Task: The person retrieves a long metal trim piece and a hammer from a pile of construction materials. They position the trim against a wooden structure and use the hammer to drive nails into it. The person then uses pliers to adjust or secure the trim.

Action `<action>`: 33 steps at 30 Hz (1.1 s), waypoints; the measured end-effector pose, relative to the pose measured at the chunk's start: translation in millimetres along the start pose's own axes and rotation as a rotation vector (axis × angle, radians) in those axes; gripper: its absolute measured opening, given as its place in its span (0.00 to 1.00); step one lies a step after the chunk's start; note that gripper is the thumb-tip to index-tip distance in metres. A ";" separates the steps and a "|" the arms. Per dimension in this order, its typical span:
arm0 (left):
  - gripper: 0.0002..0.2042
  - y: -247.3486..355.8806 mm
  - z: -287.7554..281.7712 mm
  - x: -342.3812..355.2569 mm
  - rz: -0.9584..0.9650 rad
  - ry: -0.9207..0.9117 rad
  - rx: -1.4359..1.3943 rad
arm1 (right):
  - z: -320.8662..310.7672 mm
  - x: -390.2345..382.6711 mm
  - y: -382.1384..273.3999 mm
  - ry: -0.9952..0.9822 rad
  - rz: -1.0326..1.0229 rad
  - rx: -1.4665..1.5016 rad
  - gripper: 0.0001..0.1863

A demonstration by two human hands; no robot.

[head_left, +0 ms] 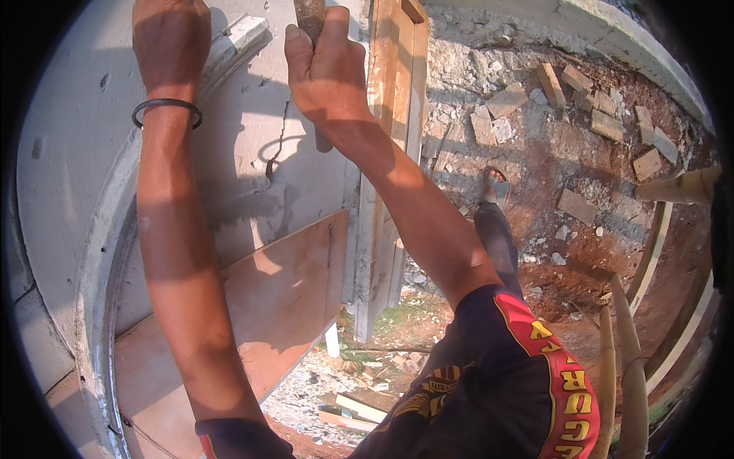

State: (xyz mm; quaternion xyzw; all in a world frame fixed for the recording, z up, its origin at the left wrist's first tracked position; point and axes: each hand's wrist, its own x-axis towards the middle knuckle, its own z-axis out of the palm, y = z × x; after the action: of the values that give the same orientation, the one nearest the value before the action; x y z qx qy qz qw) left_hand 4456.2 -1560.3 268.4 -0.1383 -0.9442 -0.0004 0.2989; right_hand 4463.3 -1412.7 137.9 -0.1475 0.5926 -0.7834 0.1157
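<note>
My right hand [330, 73] is wrapped round the handle [309, 17] of a tool, with the thumb lying along it. The handle's lower end sticks out below the fist, while its upper part runs out at the top edge, so the tool's head is hidden. At the upper left, my left hand [172, 46] is closed in a fist, back of the hand toward me. What it grips, if anything, is out of sight. Both hands are in front of a light grey wall [69, 153], which has a dark crack below my right hand.
A long whitish bar [107, 222] passes behind my left wrist. Below is a brown board [283, 283]; a wooden frame [390, 76] rises beside the wall. Broken brick pieces [604, 125] litter the ground at right, near my foot [495, 187]. Bamboo poles [631, 367] stand lower right.
</note>
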 end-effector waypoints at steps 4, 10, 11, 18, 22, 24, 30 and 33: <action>0.16 14.2 -14.6 1.4 -0.132 -0.154 0.517 | 1.2 5.0 14.7 -0.291 -0.169 -0.375 0.19; 0.16 142.9 2.5 -62.6 -0.287 0.182 -0.051 | -69.0 -61.2 68.4 0.042 -0.264 -0.199 0.17; 0.16 180.3 11.2 -94.1 -0.300 0.132 -0.128 | -95.3 -81.0 82.1 -0.078 0.001 -0.104 0.18; 0.35 609.8 -63.2 -448.7 -1.073 -0.662 -0.933 | -239.1 -323.6 150.3 -0.274 0.935 -0.772 0.12; 0.34 800.8 -156.2 -599.9 -1.562 -0.752 -1.136 | -253.5 -491.6 147.9 -0.664 1.069 -0.751 0.11; 0.33 865.3 -185.0 -639.7 -1.732 -0.867 -1.183 | -239.6 -557.3 136.1 -0.938 1.228 -0.781 0.12; 0.30 938.7 -188.3 -660.7 -1.960 -0.348 -1.370 | -124.4 -682.2 92.7 -1.782 1.128 -0.792 0.08; 0.29 925.1 -189.2 -667.7 -1.955 -0.006 -1.487 | -63.5 -731.4 79.8 -1.733 1.079 -0.703 0.09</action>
State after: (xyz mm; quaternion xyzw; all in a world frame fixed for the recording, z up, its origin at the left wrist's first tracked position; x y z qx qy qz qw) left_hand 5327.8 -860.6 -29.1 0.4909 -0.4216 -0.7622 0.0191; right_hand 5120.4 -1117.2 -23.7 -0.3960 0.4875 -0.0439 0.7769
